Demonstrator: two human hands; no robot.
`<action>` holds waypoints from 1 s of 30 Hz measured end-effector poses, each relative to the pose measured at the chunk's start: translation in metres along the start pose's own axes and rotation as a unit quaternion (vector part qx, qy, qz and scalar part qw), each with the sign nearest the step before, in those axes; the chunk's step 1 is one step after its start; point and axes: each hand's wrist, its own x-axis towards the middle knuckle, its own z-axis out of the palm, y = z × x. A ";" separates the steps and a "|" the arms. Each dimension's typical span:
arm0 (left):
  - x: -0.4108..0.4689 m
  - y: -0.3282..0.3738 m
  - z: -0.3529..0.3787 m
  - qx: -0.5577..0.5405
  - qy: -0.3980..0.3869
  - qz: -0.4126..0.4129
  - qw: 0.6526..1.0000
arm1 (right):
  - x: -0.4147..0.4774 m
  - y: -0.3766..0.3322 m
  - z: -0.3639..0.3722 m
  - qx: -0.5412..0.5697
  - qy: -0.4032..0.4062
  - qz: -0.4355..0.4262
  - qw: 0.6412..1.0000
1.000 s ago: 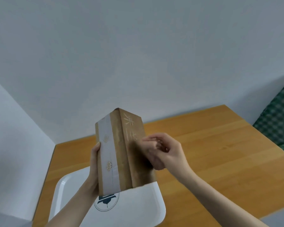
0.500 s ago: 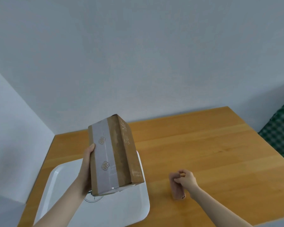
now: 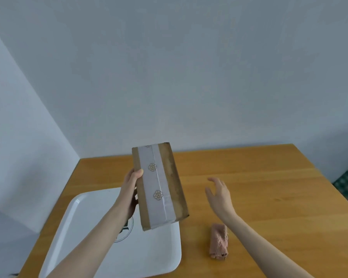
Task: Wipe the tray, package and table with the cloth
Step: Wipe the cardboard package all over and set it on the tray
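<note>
Cardboard package (image 3: 160, 187), taped along its face, held tilted above the white tray (image 3: 92, 223) by the left hand (image 3: 131, 189), fingers clamped on its edge. Right hand (image 3: 219, 194) empty, fingers spread, above the wooden table (image 3: 269, 193). Pink rolled cloth (image 3: 219, 241) lying on the table beside the tray.

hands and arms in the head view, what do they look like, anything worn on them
Both forearms are bare as far as the frame shows: no sleeves, gloves, watch or bracelets. The left hand and right hand show no rings that I can make out. Nails look short and unpainted where visible, on the left thumb. No marks or bandages show.
</note>
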 end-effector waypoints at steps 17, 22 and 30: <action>0.003 0.040 0.041 0.037 0.014 0.067 0.997 | -0.009 -0.116 0.036 -0.109 -0.093 -0.206 0.968; 0.004 0.040 0.022 0.045 -0.014 0.074 0.996 | -0.006 -0.111 0.046 -0.057 -0.088 -0.210 0.972; 0.008 0.036 -0.025 0.019 -0.031 0.058 0.998 | -0.008 -0.126 0.073 0.032 -0.111 -0.140 0.983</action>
